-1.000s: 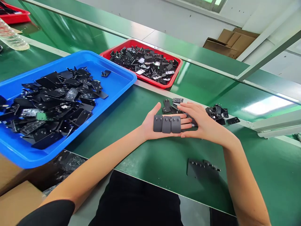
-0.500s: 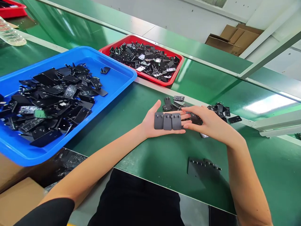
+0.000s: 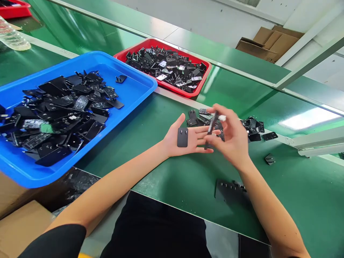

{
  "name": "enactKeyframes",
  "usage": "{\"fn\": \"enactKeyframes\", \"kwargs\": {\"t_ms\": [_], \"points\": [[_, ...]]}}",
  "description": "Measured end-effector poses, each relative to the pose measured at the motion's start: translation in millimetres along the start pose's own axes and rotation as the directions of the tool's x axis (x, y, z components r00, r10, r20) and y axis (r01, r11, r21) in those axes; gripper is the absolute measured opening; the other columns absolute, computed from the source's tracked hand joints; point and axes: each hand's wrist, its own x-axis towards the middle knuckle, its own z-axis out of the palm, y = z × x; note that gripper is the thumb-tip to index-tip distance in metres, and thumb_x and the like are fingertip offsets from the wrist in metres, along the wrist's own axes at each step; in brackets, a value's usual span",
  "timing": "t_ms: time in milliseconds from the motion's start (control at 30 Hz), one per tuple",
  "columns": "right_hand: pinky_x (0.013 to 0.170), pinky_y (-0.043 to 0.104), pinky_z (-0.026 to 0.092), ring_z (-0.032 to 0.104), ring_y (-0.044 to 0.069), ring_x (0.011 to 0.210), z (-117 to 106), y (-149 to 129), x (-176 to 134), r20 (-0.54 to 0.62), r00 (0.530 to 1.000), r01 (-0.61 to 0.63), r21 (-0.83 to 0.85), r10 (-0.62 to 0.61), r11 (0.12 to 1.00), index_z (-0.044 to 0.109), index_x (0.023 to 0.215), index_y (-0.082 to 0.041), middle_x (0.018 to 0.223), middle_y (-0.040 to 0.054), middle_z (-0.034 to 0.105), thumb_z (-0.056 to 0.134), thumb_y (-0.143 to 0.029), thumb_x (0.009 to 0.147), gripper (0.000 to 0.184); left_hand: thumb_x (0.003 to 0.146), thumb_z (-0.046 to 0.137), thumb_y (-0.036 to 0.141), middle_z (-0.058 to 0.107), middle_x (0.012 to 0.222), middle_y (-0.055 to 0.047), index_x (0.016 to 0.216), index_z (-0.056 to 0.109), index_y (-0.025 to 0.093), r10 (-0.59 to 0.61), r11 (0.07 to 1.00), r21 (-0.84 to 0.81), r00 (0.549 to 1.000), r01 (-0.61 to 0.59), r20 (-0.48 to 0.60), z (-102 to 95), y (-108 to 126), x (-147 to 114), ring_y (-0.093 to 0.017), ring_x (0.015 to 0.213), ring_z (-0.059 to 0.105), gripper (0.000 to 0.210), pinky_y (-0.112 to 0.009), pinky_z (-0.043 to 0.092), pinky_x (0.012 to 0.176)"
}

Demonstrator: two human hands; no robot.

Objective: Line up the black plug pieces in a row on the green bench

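My left hand lies palm up with its fingers stretched out flat. On its palm rests one small black plug plate with two metal pins pointing up. Just above those fingertips, my right hand pinches dark plug plate material turned edge-on; whether it is one plate or two, I cannot tell. Behind both hands sits a loose heap of plug plates, partly hidden by the right hand. In front, several black plates lie together on the green table, partly covered by the right forearm.
A big blue tray of black plates stands at left, a red tray of similar parts behind it. More plates lie at right, with a single one nearer. A clear bottle and white metal frame flank the bench.
Three plates lay on my left palm before; one remains there. My right hand has lifted and turned, now pinching plate material edge-on. My right forearm has swung left, uncovering a plate at right.
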Motion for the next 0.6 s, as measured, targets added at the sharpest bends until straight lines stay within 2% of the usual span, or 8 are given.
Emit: {"fn": "enactKeyframes", "kwargs": {"t_ms": [67, 133, 200, 267, 300, 367, 600], "points": [[0.093, 0.044, 0.049, 0.051, 0.025, 0.118, -4.6, 1.3, 2.6, -0.194, 0.974, -0.086, 0.153, 0.116, 0.984, 0.040, 0.133, -0.033, 0.130, 0.0067, 0.050, 0.053, -0.047, 0.089, 0.049, 0.088, 0.015, 0.072, 0.054, 0.131, -0.025, 0.136, 0.044, 0.002, 0.001, 1.000, -0.001, 1.000, -0.001, 0.023, -1.0, -0.1, 0.6, -0.037, 0.124, 0.051, 0.090, -0.053, 0.040, 0.099], [0.085, 0.040, 0.052, 0.057, 0.021, 0.103, -9.5, 6.3, 6.0, -0.273, 0.913, -0.203, 0.340, 0.303, 0.918, 0.045, 0.126, -0.034, 0.119, 0.0052, 0.052, 0.059, -0.047, 0.085, 0.045, 0.088, 0.018, 0.072, 0.048, 0.138, -0.025, 0.141, 0.036, 0.002, -0.006, 1.000, -0.008, 1.000, 0.007, 0.031, -2.3, 0.3, 0.8, -0.038, 0.131, 0.044, 0.090, -0.054, 0.039, 0.101], [0.072, 0.031, 0.053, 0.057, 0.015, 0.080, -14.6, 14.0, 9.9, -0.207, 0.843, -0.313, 0.562, 0.496, 0.766, 0.052, 0.111, -0.031, 0.097, 0.0012, 0.054, 0.070, -0.043, 0.076, 0.042, 0.088, 0.019, 0.071, 0.044, 0.142, -0.024, 0.144, 0.032, 0.003, -0.013, 1.000, -0.017, 0.999, 0.014, 0.043, -2.9, 1.2, 0.5, -0.038, 0.134, 0.040, 0.089, -0.054, 0.039, 0.101], [0.060, 0.023, 0.050, 0.048, 0.009, 0.062, -19.7, 22.5, 13.2, -0.087, 0.796, -0.361, 0.725, 0.599, 0.586, 0.055, 0.100, -0.029, 0.077, -0.0044, 0.046, 0.079, -0.034, 0.066, 0.042, 0.089, 0.020, 0.071, 0.043, 0.143, -0.023, 0.145, 0.031, 0.004, -0.021, 0.999, -0.023, 0.998, 0.022, 0.055, -2.8, 2.3, 0.1, -0.037, 0.136, 0.038, 0.088, -0.055, 0.040, 0.101], [0.056, 0.020, 0.048, 0.044, 0.008, 0.057, -22.2, 26.3, 14.4, -0.046, 0.788, -0.364, 0.769, 0.614, 0.526, 0.055, 0.099, -0.028, 0.071, -0.0064, 0.043, 0.081, -0.029, 0.064, 0.043, 0.089, 0.020, 0.070, 0.043, 0.143, -0.023, 0.145, 0.030, 0.004, -0.020, 0.999, -0.027, 0.998, 0.022, 0.056, -2.7, 2.8, 0.0, -0.037, 0.136, 0.037, 0.087, -0.056, 0.040, 0.101], [0.055, 0.018, 0.046, 0.042, 0.006, 0.055, -26.8, 32.4, 16.0, 0.008, 0.792, -0.377, 0.792, 0.610, 0.480, 0.058, 0.102, -0.027, 0.067, -0.0080, 0.042, 0.081, -0.023, 0.062, 0.046, 0.090, 0.021, 0.069, 0.042, 0.143, -0.023, 0.145, 0.030, 0.004, -0.014, 0.999, -0.034, 0.998, 0.016, 0.056, -2.6, 3.6, 0.0, -0.037, 0.136, 0.037, 0.086, -0.058, 0.039, 0.101], [0.070, 0.022, 0.053, 0.058, 0.010, 0.072, -37.5, 38.8, 14.5, 0.177, 0.803, -0.501, 0.718, 0.569, 0.483, 0.064, 0.108, -0.025, 0.079, -0.0032, 0.060, 0.070, -0.030, 0.076, 0.033, 0.091, 0.025, 0.066, 0.040, 0.145, -0.023, 0.146, 0.028, 0.003, -0.006, 0.999, -0.052, 0.997, 0.010, 0.071, -4.8, 5.6, -0.2, -0.037, 0.138, 0.033, 0.084, -0.060, 0.038, 0.101]]}}
